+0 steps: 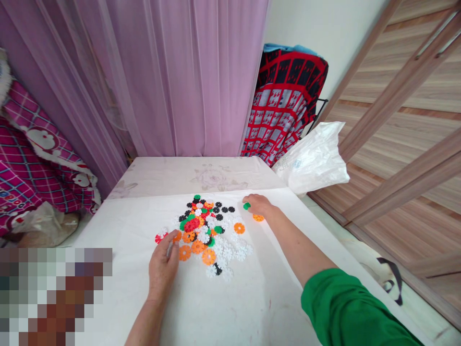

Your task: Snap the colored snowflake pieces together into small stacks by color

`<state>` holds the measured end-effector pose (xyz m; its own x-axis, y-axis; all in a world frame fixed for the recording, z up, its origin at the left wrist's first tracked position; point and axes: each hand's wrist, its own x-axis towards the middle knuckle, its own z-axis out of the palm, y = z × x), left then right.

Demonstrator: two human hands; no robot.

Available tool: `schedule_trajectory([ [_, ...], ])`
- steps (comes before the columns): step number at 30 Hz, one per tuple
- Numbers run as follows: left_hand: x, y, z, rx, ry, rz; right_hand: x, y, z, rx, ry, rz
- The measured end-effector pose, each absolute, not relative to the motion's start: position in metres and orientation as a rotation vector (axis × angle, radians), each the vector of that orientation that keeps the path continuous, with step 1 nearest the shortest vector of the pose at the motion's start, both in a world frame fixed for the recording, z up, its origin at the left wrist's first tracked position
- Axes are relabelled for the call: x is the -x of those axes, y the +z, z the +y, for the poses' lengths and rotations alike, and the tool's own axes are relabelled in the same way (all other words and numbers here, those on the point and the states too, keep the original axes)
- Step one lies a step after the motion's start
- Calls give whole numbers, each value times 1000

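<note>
A pile of notched plastic discs in white, orange, black, red and green lies in the middle of the white-covered table. My left hand [164, 259] is at the pile's left edge, fingers curled beside an orange disc [185, 253] and close to a red disc [159, 238]; whether it grips one is unclear. To the right of the pile, my right hand [257, 205] has its fingertips at a green disc [247, 206]. An orange disc [258, 217] lies just below that hand, partly covered by it. Another orange disc [239, 228] rests at the pile's right side.
The table [216, 312] has a floral cloth [169, 175] at its far end. A white plastic bag [313, 158] stands at the far right corner. Purple curtains [187, 77] hang behind, wooden cabinet doors [403, 110] are at right, and a checked pink cloth [32, 163] is at left.
</note>
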<state>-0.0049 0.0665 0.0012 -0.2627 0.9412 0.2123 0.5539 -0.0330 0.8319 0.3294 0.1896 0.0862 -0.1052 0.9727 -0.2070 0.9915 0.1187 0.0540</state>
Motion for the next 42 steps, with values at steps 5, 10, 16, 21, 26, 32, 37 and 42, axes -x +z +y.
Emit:
schedule_trajectory([
  [5,5,0,67,-1560,1232,1840,-318,90,164,-2005,-126,2337],
  [10,5,0,69,-1584,1247,1828,-298,68,117,-2239,-309,2266],
  [16,5,1,70,-1558,1239,1845,-281,42,89,-2563,-409,2099],
  [21,5,2,69,-1561,1253,1844,-284,39,91,-2734,-620,2153],
  [26,4,5,68,-1555,1227,1853,-318,47,101,-2853,-730,2227],
  [32,5,9,67,-1532,1183,1876,-365,71,125,-2967,-576,2076],
  [37,4,9,67,-1519,1200,1877,-372,77,137,-2889,-555,2039],
  [42,5,6,68,-1522,1240,1866,-372,75,140,-2817,-476,1999],
])
